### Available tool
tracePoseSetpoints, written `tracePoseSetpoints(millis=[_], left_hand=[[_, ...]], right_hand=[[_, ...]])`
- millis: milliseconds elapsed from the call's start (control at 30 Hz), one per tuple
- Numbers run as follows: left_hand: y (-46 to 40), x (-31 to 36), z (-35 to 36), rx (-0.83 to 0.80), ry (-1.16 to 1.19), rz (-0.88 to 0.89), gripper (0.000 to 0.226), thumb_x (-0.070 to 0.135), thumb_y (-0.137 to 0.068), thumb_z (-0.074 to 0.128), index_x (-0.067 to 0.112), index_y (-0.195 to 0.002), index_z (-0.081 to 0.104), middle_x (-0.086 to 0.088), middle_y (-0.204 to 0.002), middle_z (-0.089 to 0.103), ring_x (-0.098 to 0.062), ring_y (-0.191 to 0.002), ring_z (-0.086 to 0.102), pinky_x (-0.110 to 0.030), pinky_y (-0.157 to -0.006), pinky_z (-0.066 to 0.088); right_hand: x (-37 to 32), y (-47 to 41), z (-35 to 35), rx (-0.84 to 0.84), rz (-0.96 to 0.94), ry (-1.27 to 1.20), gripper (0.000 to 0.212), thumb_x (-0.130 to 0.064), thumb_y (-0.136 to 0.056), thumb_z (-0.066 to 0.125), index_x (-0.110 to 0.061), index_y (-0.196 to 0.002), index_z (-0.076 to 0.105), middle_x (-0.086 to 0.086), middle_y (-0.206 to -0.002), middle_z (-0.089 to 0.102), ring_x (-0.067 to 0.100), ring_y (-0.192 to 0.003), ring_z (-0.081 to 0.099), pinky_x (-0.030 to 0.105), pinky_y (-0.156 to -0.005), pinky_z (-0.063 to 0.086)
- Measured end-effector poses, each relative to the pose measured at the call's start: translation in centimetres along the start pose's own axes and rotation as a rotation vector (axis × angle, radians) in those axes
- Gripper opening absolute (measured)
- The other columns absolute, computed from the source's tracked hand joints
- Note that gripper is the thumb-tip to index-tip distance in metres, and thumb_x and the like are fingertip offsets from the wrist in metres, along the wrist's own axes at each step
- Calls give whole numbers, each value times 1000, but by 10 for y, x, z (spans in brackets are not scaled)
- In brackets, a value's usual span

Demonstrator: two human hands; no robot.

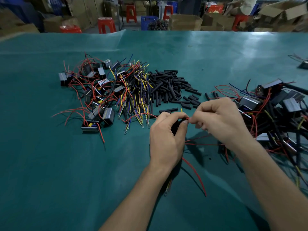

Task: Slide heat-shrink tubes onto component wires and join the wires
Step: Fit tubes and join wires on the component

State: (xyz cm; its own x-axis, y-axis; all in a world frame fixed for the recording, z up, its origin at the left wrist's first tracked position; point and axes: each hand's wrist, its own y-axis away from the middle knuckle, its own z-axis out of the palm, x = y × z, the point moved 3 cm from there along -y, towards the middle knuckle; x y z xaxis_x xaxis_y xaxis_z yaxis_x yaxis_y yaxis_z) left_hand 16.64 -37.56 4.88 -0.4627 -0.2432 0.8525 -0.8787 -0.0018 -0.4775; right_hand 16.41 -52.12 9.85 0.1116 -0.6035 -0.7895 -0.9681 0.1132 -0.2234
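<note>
1. Two bare forearms reach in from the near edge over the green bench [50,164], and the hands meet close together above its middle.
2. Left hand [166,140] has its fingers curled, thumb and forefinger pinching a black heat-shrink tube [180,122] with a red wire tip showing at its right end.
3. Right hand [220,120] has its fingers curled too, pinching that red wire tip just beside the left thumb; the two hands almost touch there.
4. A long red wire [196,175] trails down from under the left hand toward the near right, lying on the bench.
5. More thin red wires run across the gap below the two hands; where they end is hidden by the right wrist.
6. Far of the hands lies a loose heap of black heat-shrink tubes [170,87], a few strays scattered near its right edge.
7. Just left of that heap is a bundle of cut wires [135,97] in yellow, blue, red and black, some with ring terminals at their near ends.
8. Further left sits a pile of small boxed components [93,90] with red leads.
9. On the right, beside the right forearm, lies a second tangle of components [273,110] with wires and black sleeving.
10. Beyond the far edge stand red stools [106,24] and cardboard boxes [185,22], blurred.
</note>
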Motion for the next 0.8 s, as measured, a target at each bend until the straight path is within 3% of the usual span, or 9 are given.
tracePoseSetpoints(millis=[100,167,267,400,533,700,800], left_hand=[[1,0,1,-9,15,19,13,12,-89,70,21,-96,76,3,-88,65,-7,-85,62,-23,-79,48],[0,-1,0,-3,20,18,13,12,-90,69,21,-96,75,8,-88,65,-6,-86,62,-22,-78,47],[0,-1,-1,28,56,-12,16,11,-91,66,24,-97,74,13,-86,62,-7,-84,62,-25,-78,48],[1,2,0,10,101,-35,24,8,-90,56,24,-102,68,8,-91,68,-14,-86,66,-39,-80,56],[3,5,1,-26,218,-56,34,-2,-89,54,26,-106,54,14,-81,66,-4,-72,68,-18,-65,54],[3,2,1,-36,268,-119,29,-2,-90,55,22,-104,47,16,-79,64,-11,-69,65,-27,-58,58],[2,2,0,-1,265,-114,26,-4,-91,54,18,-105,50,9,-82,65,-6,-70,63,-21,-57,55]], right_hand=[[8,-1,8,-15,332,-342,25,-7,-73,66,-13,-49,67,4,-48,58,11,-39,43,20,-37,28],[9,0,13,-29,415,-460,27,-5,-74,65,-13,-49,68,5,-49,57,12,-39,42,19,-37,29],[7,0,16,-68,325,-502,24,-6,-81,67,-13,-59,71,4,-57,61,13,-47,50,21,-44,41],[12,-3,21,-127,326,-697,29,0,-88,50,-15,-78,72,8,-81,71,19,-65,66,29,-58,56],[15,-3,27,-338,272,-763,42,-7,-79,46,-16,-105,77,7,-96,71,18,-74,64,29,-59,54],[18,-3,24,-429,290,-829,30,-14,-77,57,-18,-101,76,4,-96,71,18,-78,64,31,-63,57],[17,-4,22,-424,280,-856,23,-15,-80,63,-18,-100,75,3,-97,71,20,-78,67,34,-66,59]])
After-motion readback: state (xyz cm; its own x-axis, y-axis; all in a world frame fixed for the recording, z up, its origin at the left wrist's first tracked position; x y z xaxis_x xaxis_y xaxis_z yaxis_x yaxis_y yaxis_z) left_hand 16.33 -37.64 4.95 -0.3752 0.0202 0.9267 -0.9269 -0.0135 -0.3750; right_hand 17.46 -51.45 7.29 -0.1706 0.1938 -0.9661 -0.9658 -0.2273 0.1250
